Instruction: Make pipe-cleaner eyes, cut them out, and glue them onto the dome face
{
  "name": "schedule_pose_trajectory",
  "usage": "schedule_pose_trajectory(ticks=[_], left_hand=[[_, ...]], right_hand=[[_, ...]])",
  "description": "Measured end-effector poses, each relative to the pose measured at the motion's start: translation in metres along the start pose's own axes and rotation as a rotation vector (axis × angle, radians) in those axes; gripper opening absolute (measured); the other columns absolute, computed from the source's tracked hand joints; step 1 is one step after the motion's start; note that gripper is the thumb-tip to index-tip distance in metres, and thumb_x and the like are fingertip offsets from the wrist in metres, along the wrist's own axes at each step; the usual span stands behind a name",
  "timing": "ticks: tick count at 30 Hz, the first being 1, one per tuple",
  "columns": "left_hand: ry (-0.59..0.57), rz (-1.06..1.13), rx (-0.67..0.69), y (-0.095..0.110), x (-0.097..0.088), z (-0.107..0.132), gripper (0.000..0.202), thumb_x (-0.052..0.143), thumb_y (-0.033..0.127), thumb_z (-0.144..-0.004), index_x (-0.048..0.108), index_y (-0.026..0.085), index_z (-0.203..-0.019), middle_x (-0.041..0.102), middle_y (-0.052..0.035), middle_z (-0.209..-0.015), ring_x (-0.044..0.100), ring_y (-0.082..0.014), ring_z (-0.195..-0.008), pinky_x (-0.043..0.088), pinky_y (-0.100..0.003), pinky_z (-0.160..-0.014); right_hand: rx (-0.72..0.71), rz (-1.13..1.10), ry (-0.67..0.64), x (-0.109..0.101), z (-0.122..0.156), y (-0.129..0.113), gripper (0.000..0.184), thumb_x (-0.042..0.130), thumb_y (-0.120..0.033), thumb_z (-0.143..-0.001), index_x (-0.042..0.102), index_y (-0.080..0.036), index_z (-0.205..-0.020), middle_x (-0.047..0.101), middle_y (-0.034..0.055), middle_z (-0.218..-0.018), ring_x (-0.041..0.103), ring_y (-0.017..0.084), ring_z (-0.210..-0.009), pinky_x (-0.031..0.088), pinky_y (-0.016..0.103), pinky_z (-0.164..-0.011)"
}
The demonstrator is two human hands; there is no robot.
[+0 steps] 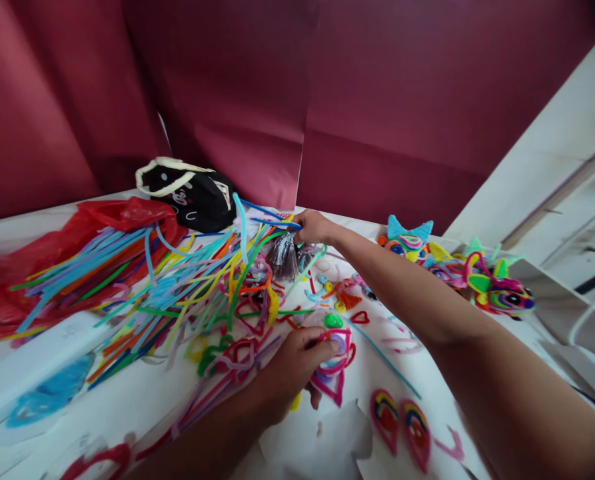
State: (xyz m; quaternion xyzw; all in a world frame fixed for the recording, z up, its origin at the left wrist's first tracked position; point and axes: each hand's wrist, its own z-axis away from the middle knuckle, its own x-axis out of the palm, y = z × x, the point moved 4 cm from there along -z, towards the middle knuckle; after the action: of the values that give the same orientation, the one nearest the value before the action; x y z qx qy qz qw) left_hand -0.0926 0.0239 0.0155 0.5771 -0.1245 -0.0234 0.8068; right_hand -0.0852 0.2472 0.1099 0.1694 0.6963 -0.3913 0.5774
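Observation:
My left hand (302, 357), low in the middle, is closed on a pipe-cleaner figure (338, 380) with pink outlines, a lilac coil and a green spot at its top. The thumb presses on the coil, and the lower fingers are partly hidden. My right hand (313, 227) reaches to the back of the table. Its fingers are closed around the ends of blue pipe cleaners (272, 221). Just below that hand lie grey tassels (284, 257). To its left spreads a large heap of loose coloured pipe cleaners (202, 267).
A black bag (210, 203) with cream handles stands against the dark red backdrop (377, 100). Red plastic (127, 215) lies under more pipe cleaners at left. Finished colourful figures (510, 297) sit at right. Two pink-edged teardrop pieces (416, 433) lie in front. A white box (42, 363) is nearest left.

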Motion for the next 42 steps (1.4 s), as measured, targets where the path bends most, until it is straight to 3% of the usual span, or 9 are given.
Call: schedule_pose_trajectory(ticks=[6,12,16,19,23,28,32,42], left_hand=[[-0.013,0.002,-0.012,0.000,0.001,0.000,0.021,0.061,0.036,-0.076,0.056,0.016,-0.072,0.045,0.0065,-0.052,0.041,-0.0062,-0.034,0.033,-0.015,-0.027],[-0.012,0.006,-0.001,-0.001,0.001,-0.001,0.023,0.061,0.036,-0.076,0.054,0.016,-0.069,0.043,0.0071,-0.051,0.041,-0.0059,-0.033,0.033,-0.016,-0.028],[-0.004,-0.001,-0.004,-0.003,0.001,0.000,0.021,0.063,0.035,-0.076,0.058,0.015,-0.073,0.044,0.0067,-0.054,0.042,-0.0058,-0.034,0.034,-0.016,-0.028],[0.015,-0.007,-0.009,-0.003,0.002,0.001,0.023,0.064,0.036,-0.075,0.060,0.013,-0.076,0.044,0.0065,-0.055,0.042,-0.0053,-0.034,0.034,-0.016,-0.028],[0.014,-0.012,-0.001,-0.002,0.003,0.002,0.024,0.064,0.037,-0.076,0.061,0.013,-0.076,0.044,0.0061,-0.056,0.041,-0.0050,-0.035,0.033,-0.015,-0.028],[0.011,-0.040,0.011,-0.001,0.004,0.002,0.023,0.063,0.036,-0.075,0.061,0.013,-0.077,0.044,0.0067,-0.053,0.042,-0.0058,-0.034,0.033,-0.015,-0.028],[0.008,-0.047,0.017,-0.002,0.004,0.001,0.024,0.064,0.038,-0.074,0.061,0.014,-0.074,0.044,0.0067,-0.051,0.042,-0.0057,-0.034,0.033,-0.015,-0.030],[0.006,-0.055,0.022,-0.005,0.003,0.001,0.022,0.061,0.036,-0.077,0.063,0.014,-0.081,0.045,0.0061,-0.053,0.043,-0.0065,-0.036,0.034,-0.015,-0.028]], right_hand=[[0.059,-0.086,0.023,-0.006,-0.003,-0.007,0.017,0.062,-0.028,-0.089,0.064,-0.012,-0.097,0.066,0.0003,-0.083,0.062,0.010,-0.066,0.054,0.026,-0.060],[0.034,-0.160,0.058,-0.007,0.001,-0.011,0.023,0.068,-0.009,-0.075,0.069,-0.011,-0.098,0.065,-0.0008,-0.068,0.060,0.011,-0.055,0.050,0.022,-0.054],[-0.019,-0.170,0.018,-0.006,0.016,-0.008,0.034,0.074,-0.013,-0.071,0.068,-0.017,-0.104,0.070,-0.0007,-0.086,0.062,0.009,-0.062,0.050,0.019,-0.059],[-0.001,-0.121,0.006,-0.004,0.029,0.007,0.041,0.077,-0.020,-0.072,0.065,-0.017,-0.111,0.068,0.0012,-0.105,0.064,0.011,-0.079,0.052,0.022,-0.071],[0.106,0.015,-0.071,0.011,0.047,0.034,0.022,0.062,-0.031,-0.089,0.064,-0.014,-0.102,0.066,0.0047,-0.104,0.064,0.018,-0.091,0.054,0.035,-0.080],[0.182,0.099,-0.248,0.046,0.070,0.053,0.026,0.058,-0.033,-0.092,0.060,-0.017,-0.112,0.063,0.0065,-0.112,0.063,0.019,-0.095,0.054,0.038,-0.081],[0.225,0.056,-0.272,0.060,0.075,0.062,0.029,0.058,-0.033,-0.092,0.058,-0.017,-0.116,0.061,0.0075,-0.116,0.062,0.020,-0.098,0.054,0.039,-0.083],[0.276,-0.149,-0.086,0.029,0.062,0.085,0.031,0.057,-0.033,-0.092,0.057,-0.015,-0.117,0.062,0.0071,-0.111,0.063,0.018,-0.091,0.055,0.037,-0.077]])
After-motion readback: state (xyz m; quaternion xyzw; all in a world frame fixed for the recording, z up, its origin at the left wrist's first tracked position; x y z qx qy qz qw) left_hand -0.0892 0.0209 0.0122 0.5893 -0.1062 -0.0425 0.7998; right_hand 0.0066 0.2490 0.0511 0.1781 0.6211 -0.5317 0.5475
